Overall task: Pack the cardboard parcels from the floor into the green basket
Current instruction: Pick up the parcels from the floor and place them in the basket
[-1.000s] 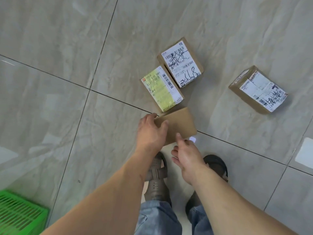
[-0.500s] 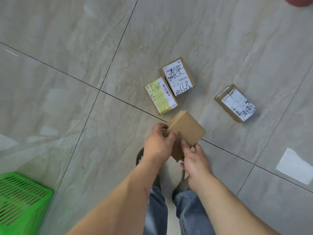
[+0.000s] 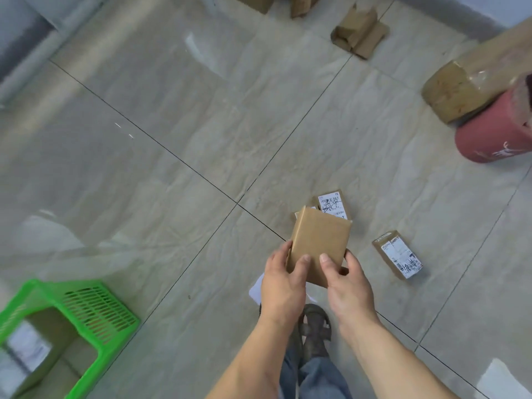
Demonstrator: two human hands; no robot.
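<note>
Both thumbs are pressing the plain parcel's point(image 3: 319, 244) face, fingers curling behind its lower edge; left hand point(image 3: 283, 286) and right hand point(image 3: 347, 283) are gripping it clear of the floor. Green basket point(image 3: 95, 308) is sitting well apart, lower left, already holding labelled parcels. Two labelled parcels point(image 3: 333, 203) point(image 3: 398, 257) are lying on the tiles, possibly a third hidden behind the held one. Judging roughly midway.

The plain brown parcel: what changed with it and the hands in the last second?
Both hands, left and right, lifted the plain parcel off the floor; the right hand took hold too. The labelled parcels stayed on the floor.
</note>
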